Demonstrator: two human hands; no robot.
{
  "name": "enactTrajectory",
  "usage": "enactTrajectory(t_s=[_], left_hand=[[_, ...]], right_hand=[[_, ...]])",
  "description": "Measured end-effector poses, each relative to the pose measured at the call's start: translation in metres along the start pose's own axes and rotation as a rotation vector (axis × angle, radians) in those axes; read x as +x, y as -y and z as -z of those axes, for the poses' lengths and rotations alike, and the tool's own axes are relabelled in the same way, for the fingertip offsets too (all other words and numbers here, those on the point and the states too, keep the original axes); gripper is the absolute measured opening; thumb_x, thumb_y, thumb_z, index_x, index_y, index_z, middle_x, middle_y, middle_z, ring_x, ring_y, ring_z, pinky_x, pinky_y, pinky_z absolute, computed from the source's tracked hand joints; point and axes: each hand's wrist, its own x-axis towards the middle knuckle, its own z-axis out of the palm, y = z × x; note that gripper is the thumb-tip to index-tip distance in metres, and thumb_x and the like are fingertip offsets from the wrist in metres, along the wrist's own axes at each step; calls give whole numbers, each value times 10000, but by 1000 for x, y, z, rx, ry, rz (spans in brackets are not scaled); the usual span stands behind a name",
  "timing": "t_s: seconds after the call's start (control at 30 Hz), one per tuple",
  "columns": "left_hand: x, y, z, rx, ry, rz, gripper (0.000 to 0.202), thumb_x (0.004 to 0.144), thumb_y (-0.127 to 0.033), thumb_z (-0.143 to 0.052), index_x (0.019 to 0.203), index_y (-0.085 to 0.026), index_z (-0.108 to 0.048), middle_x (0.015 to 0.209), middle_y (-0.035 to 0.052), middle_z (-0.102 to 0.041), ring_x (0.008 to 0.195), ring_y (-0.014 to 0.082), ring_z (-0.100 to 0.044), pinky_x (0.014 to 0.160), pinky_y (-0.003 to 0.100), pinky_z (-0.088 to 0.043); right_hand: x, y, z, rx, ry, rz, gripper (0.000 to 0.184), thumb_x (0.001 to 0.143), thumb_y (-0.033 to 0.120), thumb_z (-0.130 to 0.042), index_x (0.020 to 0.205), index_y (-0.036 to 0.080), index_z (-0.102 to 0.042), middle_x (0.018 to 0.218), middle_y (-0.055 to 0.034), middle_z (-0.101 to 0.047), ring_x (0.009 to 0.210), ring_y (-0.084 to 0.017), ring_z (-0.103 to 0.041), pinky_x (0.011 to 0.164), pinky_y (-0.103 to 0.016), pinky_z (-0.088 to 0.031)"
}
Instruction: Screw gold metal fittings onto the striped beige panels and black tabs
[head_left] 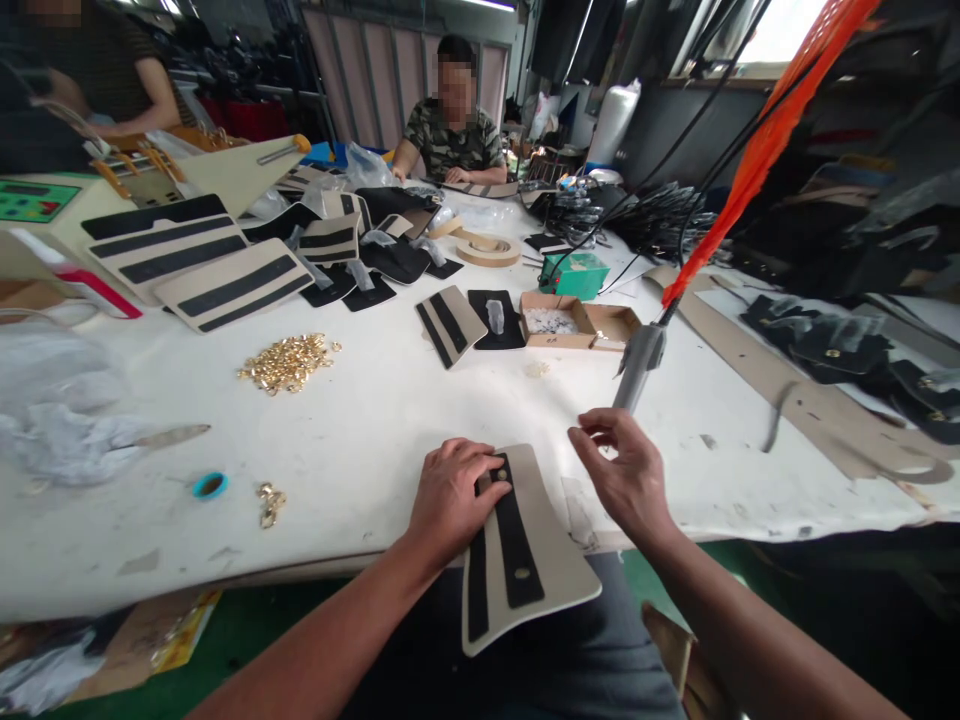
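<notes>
My left hand [454,495] presses on a beige panel with black strips [555,560], thumb and fingertips beside a small round metal stud [502,475] on one strip. The panel's lower part juts past the table edge over my lap, and a second stud [521,573] sits lower on the same strip. To the right, my right hand [622,465] is raised over the table, thumb and fingertips drawn together; whatever they may pinch is too small to make out. Just behind it hangs a grey electric screwdriver [641,365], its lower end hidden by the hand.
Gold-coloured metal pieces lie in a pile [289,362] and a small cluster [270,503], near a blue ring [210,486]. Ahead are a cardboard box [559,335], a green box [576,275] and more striped panels [236,285]. A co-worker [454,130] sits across the table.
</notes>
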Motion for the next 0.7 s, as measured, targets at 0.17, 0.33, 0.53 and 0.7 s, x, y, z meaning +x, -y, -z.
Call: enactTrajectory(t_s=[0.17, 0.33, 0.53, 0.7], left_hand=[[-1, 2, -1, -2, -18, -10, 207, 858, -277, -825, 1062, -291, -799, 1237, 8, -779, 1230, 308, -618, 1046, 518, -463], [-2, 2, -4, -16, -18, 5, 227, 851, -276, -832, 1074, -291, -795, 1247, 6, -778, 1243, 295, -609, 1063, 506, -451], [-3, 4, -8, -8, -16, 1, 241, 852, -318, -844, 1088, -304, -796, 1247, -8, -775, 1248, 281, -593, 1071, 493, -441], [-3, 3, -8, -5, -12, -15, 246, 866, -356, -839, 1103, -309, -789, 1258, 0, -772, 1251, 294, -585, 1053, 498, -440]], right_hand=[[45, -39, 31, -46, -357, -102, 702, 764, 565, -848, 1331, 240, -592, 1328, -117, -659, 1215, -322, -644, 1018, -518, -533], [82, -56, 16, 342, -81, -456, 575, 679, 560, -921, 1034, 181, -672, 833, -33, -692, 721, -201, -686, 622, -316, -572], [55, 8, -21, 714, 37, -326, 404, 759, 476, -902, 771, 205, -603, 604, 52, -558, 483, -114, -542, 497, -264, -531], [21, 45, -52, 726, 223, -205, 412, 837, 524, -830, 714, 221, -580, 577, 23, -594, 477, -149, -579, 447, -282, -517]])
